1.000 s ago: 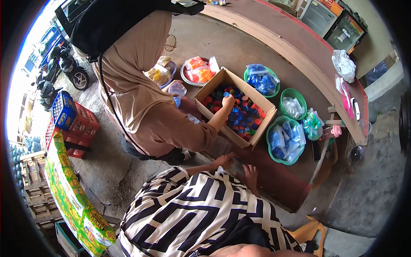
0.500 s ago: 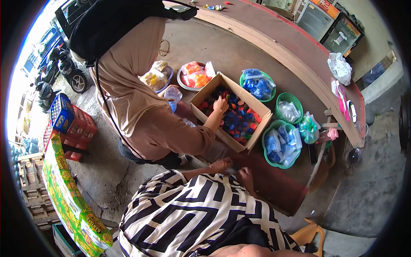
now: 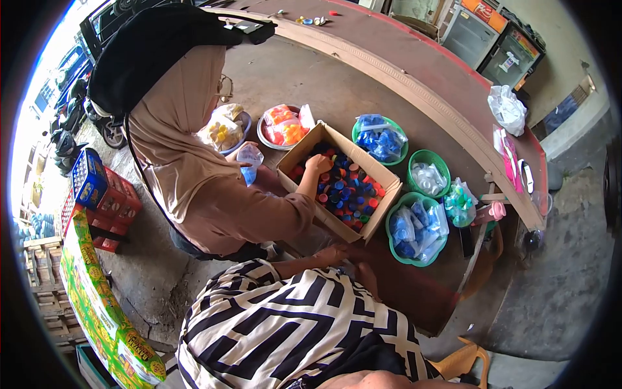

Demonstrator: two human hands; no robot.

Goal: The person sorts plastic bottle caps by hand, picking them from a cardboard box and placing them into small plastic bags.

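Observation:
Close to the edge of the dark red bench point(image 3: 414, 292), my left hand point(image 3: 332, 255) has its fingers curled in. A small pale, see-through bit of something shows between the hands, too blurred to name. My right hand point(image 3: 367, 275) is right beside it, partly behind the patterned garment, its fingers hard to make out. Just beyond is an open cardboard box point(image 3: 383, 207) with many bottle caps point(image 3: 342, 188) in red, blue, green and black. A co-worker's hand point(image 3: 317, 163) reaches into the caps; their other hand holds a clear bag point(image 3: 249, 162) with something blue inside.
Green baskets of bagged caps, one with blue bags point(image 3: 420, 230), stand right of the box. A bowl of orange and pink bags point(image 3: 283, 126) and a basket of yellowish bags point(image 3: 223, 129) lie beyond. The co-worker point(image 3: 227, 201) sits at left, near stacked crates point(image 3: 107, 198).
The whole view has shifted slightly, so most things appear a little further left. The co-worker's hand is still in the box. My hands stay close together at the bench edge.

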